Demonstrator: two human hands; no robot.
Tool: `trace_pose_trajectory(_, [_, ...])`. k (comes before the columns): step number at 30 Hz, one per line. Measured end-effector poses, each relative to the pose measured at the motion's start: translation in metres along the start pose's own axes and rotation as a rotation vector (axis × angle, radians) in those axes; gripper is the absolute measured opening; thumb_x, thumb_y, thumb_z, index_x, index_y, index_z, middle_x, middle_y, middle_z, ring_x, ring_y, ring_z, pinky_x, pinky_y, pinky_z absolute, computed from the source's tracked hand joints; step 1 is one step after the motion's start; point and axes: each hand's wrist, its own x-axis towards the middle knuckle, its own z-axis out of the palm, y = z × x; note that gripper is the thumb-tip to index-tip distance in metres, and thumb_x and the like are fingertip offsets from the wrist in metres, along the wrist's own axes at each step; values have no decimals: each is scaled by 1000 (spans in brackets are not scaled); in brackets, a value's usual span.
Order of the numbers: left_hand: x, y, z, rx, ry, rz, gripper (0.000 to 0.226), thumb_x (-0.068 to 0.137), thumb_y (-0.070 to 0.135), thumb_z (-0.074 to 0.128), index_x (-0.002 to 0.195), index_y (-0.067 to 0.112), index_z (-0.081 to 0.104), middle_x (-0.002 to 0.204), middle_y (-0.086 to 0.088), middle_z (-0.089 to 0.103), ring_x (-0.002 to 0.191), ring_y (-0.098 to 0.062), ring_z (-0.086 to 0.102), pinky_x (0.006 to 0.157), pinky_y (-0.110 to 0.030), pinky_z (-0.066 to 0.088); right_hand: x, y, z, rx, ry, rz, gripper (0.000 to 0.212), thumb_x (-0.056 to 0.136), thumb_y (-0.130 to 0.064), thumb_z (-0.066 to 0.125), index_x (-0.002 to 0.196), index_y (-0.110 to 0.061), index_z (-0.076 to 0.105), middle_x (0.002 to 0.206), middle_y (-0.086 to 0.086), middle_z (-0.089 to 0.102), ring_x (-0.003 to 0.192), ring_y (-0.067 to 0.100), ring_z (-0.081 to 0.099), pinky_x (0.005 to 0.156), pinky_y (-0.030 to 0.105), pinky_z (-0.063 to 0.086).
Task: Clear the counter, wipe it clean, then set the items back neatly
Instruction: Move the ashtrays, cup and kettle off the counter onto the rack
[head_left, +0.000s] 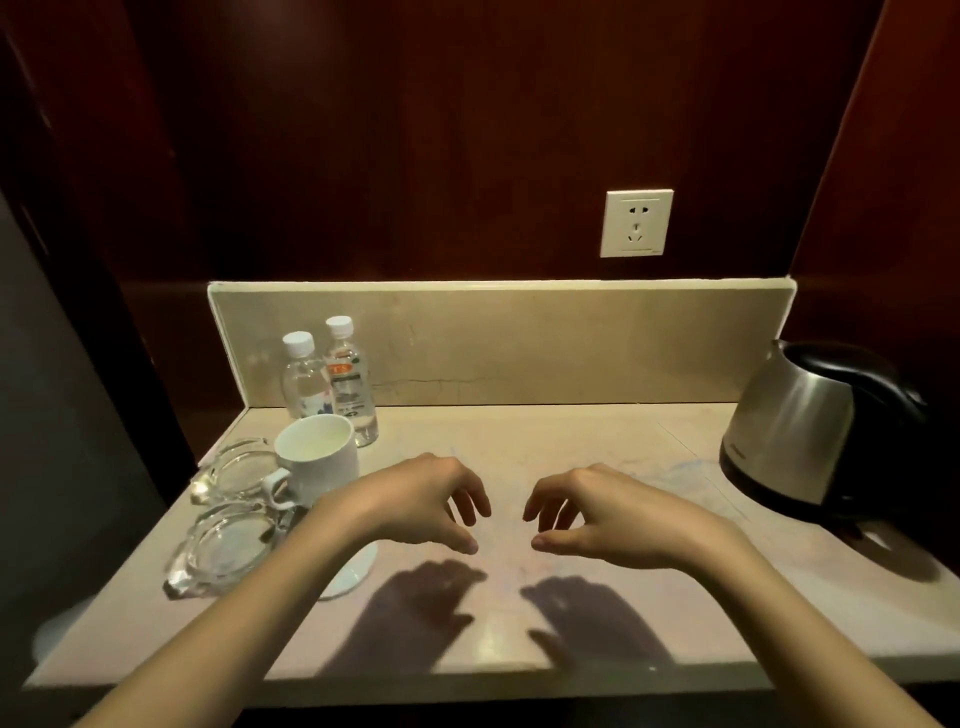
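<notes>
A beige stone counter fills the lower view. At its left stand two clear water bottles with white caps, a white mug and two glass ashtrays. A white round object lies partly under my left forearm. A steel kettle with a black handle stands at the right. My left hand and my right hand hover above the counter's middle, fingers loosely curled, holding nothing. Their shadows fall on the counter in front.
A low stone backsplash runs along the back. Above it a white wall socket sits in dark wood panelling. Dark wood walls close in both sides. The counter's front edge runs near the bottom of the view.
</notes>
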Motion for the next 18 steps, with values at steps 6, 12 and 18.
trace_pose_trajectory(6, [8,-38,-49,13,67,-9,35,81,26,75,114,21,65,100,12,66,93,-8,66,84,-33,55,63,-18,-15,-12,37,-47,27,89,-38,64,112,-24,64,102,-9,69,93,7,64,84,28,52])
trace_pose_trajectory(12, [6,-78,-79,-32,134,-51,34,81,25,75,114,21,66,101,11,70,92,-6,67,84,-25,53,119,-40,-16,-10,17,-138,24,88,-38,65,109,-26,64,99,-10,70,90,6,64,79,24,51])
trace_pose_trajectory(18, [-11,-121,-90,-200,303,-157,24,82,22,74,105,14,70,94,3,73,87,-8,68,83,-24,55,166,-48,-16,-35,-54,-231,25,87,-38,65,109,-24,65,97,-10,69,89,8,65,81,29,53])
